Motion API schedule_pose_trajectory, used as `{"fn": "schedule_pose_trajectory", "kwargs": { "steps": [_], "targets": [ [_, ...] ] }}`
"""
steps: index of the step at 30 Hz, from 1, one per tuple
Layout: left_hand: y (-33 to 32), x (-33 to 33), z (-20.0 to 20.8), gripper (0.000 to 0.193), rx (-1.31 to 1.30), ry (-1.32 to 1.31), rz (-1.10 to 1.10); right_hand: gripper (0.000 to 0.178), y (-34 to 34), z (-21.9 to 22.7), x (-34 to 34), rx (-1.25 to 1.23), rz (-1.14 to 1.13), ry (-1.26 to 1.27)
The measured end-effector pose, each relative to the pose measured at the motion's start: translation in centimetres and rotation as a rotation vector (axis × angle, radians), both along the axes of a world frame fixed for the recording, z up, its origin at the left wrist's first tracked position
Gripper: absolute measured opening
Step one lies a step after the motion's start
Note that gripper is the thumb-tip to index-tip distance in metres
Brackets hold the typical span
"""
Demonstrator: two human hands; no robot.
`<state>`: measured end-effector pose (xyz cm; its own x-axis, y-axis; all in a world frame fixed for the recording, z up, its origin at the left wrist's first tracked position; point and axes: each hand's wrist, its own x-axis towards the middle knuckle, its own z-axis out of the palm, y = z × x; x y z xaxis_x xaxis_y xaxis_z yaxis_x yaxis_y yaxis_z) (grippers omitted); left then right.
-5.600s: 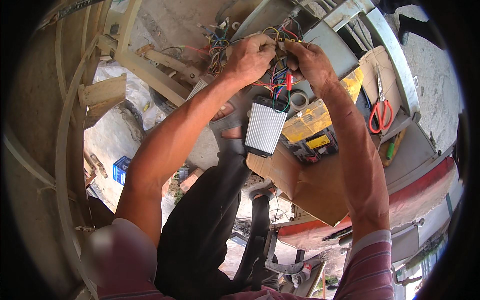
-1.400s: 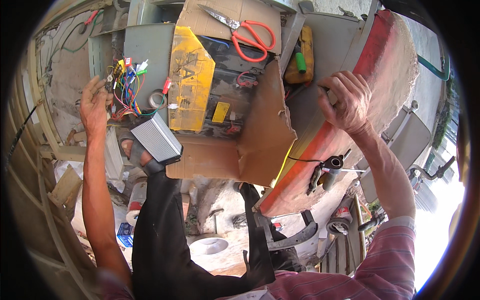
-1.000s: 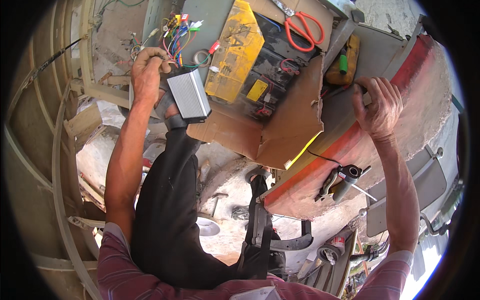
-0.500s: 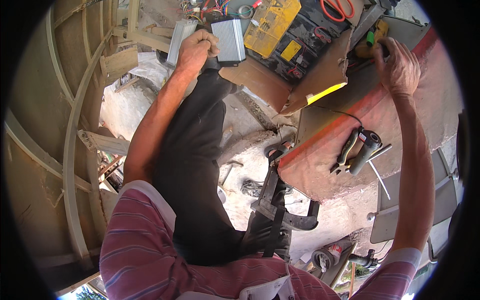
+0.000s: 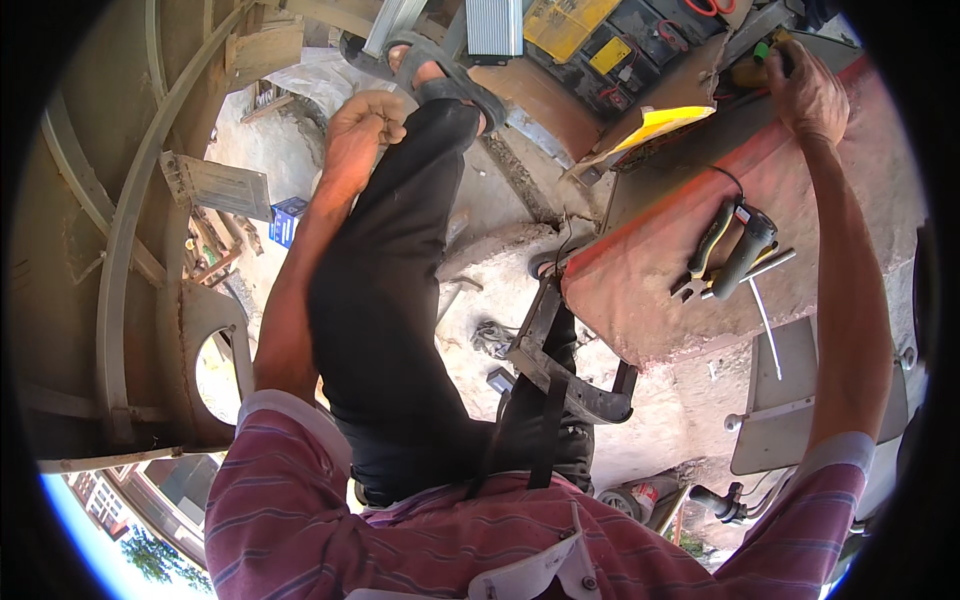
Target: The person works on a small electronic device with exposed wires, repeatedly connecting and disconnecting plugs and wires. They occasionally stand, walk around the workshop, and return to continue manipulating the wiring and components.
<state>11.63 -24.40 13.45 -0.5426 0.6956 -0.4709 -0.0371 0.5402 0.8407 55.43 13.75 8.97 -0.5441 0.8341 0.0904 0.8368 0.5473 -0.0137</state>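
Observation:
My left hand (image 5: 364,128) is closed beside my raised leg in black trousers, its fingertips tucked in; whatever they hold, if anything, is hidden. Above it are a ribbed silver metal box (image 5: 494,28) and a second ribbed metal piece (image 5: 396,24), both cut by the upper edge. On the far right my right hand (image 5: 812,98) rests at the red panel's (image 5: 690,240) far rim, fingers curled round a dark gap near a green-tipped thing (image 5: 761,51). What it grips cannot be made out. Pliers (image 5: 711,240) and a dark grip-shaped handle (image 5: 745,255) lie on the panel.
Battery-like black blocks (image 5: 640,35) with a yellow cover (image 5: 565,28) sit in an open compartment beside bent cardboard (image 5: 655,125). A T-shaped metal rod (image 5: 765,320) lies near the pliers. A curved metal frame (image 5: 135,230) stands at left, with a small blue box (image 5: 287,220) near my left forearm.
My left hand has come away from the ribbed metal boxes, down and left, still closed. My view has shifted, so the boxes sit higher. My right hand stays at the panel's rim.

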Motion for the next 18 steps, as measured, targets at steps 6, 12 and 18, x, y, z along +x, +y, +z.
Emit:
{"fn": "schedule_pose_trajectory", "kwargs": {
  "steps": [6,12,18],
  "targets": [
    [-8.1,3.8,0.5,0.025,0.117,-0.147,0.005,0.033,-0.2,0.4,-0.4,0.015,-0.022,-0.027],
    [-13.6,13.7,-4.4,0.019,-0.161,-0.293,0.125,0.033,-0.4,0.4,-0.3,0.034,-0.034,0.013],
    [-16.5,19.2,-6.7,0.011,-0.270,-0.525,0.117,0.032,0.5,-0.6,0.2,0.039,-0.046,-0.020]
  ]
}}
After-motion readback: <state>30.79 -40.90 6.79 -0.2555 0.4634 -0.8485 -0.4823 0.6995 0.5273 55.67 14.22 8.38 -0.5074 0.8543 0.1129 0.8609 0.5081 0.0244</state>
